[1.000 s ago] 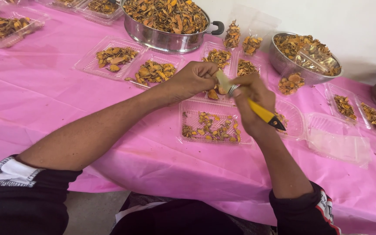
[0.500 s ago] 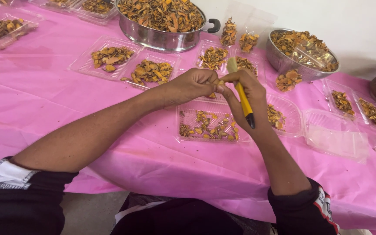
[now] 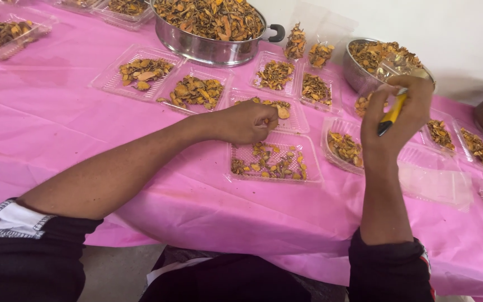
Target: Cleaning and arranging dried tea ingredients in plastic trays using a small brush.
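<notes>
a: your right hand (image 3: 396,114) is raised above the table, fingers wrapped round a slim yellow-handled tool with a black tip (image 3: 392,114); it sits diagonally in your grip, tip down toward the wrist.

b: and the left?

a: your left hand (image 3: 246,121) is loosely curled, fingertips pinched together at the far edge of the shallow clear plastic tray (image 3: 312,168) right in front of you. i cannot tell whether there's a piece between them or not.

b: what's in that tray?

a: a thin scatter of dried orange-brown slices (image 3: 268,161). they look light, stiff and brittle, likely to snap or crumble under a hard squeeze, so take each one by its edges with a gentle pinch. the tray itself looks flimsy and would probably flex; hold it by the rim.

b: around it?

a: more filled clear trays on the pink plastic tablecloth (image 3: 40,117), a large steel pot with a black handle (image 3: 208,47) heaped with the same slices beyond, and a smaller steel bowl (image 3: 359,75) just behind your right hand.
</notes>
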